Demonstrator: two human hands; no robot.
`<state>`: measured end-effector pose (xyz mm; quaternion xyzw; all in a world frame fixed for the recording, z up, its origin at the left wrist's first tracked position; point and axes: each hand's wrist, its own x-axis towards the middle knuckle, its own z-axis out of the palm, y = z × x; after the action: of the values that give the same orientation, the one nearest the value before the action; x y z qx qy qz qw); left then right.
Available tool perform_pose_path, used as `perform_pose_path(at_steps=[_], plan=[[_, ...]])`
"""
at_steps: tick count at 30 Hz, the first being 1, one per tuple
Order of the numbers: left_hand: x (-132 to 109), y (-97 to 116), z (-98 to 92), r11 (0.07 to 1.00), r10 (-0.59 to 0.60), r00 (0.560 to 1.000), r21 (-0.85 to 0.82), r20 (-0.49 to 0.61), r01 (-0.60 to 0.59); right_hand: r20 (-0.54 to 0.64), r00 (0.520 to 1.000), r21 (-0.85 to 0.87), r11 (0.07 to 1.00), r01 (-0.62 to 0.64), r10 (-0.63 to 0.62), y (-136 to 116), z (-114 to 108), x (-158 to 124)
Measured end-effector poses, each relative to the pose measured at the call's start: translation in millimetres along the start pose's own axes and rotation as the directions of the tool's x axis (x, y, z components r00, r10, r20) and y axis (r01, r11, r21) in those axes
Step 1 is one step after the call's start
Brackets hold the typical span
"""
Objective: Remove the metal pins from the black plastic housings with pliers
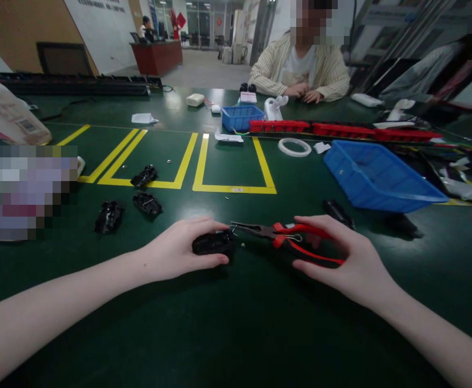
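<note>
My left hand (191, 245) is closed round a black plastic part (213, 243) low over the green table, thumb on the near side and fingers on the far side. In my right hand (341, 250) is a pair of needle-nose pliers (278, 235) with red and black handles. The jaws point left, slightly parted, and their tips meet or nearly meet the right end of the black part, beside a small metal pin (233, 230). Just below the jaws lies a tiny light-coloured piece (243, 245), too small to name.
Several similar black parts (109, 216) lie left of my hands. On the right stand a blue bin (381, 175) and, near it, another black part (338, 213). Beyond are yellow tape outlines (236, 189), a white tape roll (295, 147) and a red strip (341, 131). A person (300, 64) sits opposite.
</note>
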<state>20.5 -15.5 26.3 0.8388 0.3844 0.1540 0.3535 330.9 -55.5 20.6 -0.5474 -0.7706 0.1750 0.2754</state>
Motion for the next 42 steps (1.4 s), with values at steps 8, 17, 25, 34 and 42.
perform_pose_path(at_steps=[8,17,25,34,42], plan=[[3.7,-7.0,-5.4,0.999,-0.010,1.000,0.045,0.008,0.010,0.082,0.996,0.111,0.994,0.016,-0.025,3.9,9.3,0.3],[5.7,-11.8,-3.9,0.999,0.009,1.000,0.052,0.018,-0.010,0.105,0.994,0.110,0.994,-0.019,0.008,12.7,10.7,2.0],[3.6,-6.0,-5.2,0.988,0.043,0.999,0.149,0.022,-0.046,0.104,0.995,0.138,0.990,-0.010,-0.005,9.2,11.6,3.4],[4.0,-6.8,-5.8,0.991,0.059,0.998,0.118,-0.001,-0.059,0.097,0.995,0.083,0.996,-0.016,0.008,7.4,11.7,3.8],[1.7,-7.3,-5.5,0.994,0.075,0.997,0.080,-0.019,-0.073,0.166,0.985,-0.007,0.999,0.052,-0.050,-2.1,14.5,2.4]])
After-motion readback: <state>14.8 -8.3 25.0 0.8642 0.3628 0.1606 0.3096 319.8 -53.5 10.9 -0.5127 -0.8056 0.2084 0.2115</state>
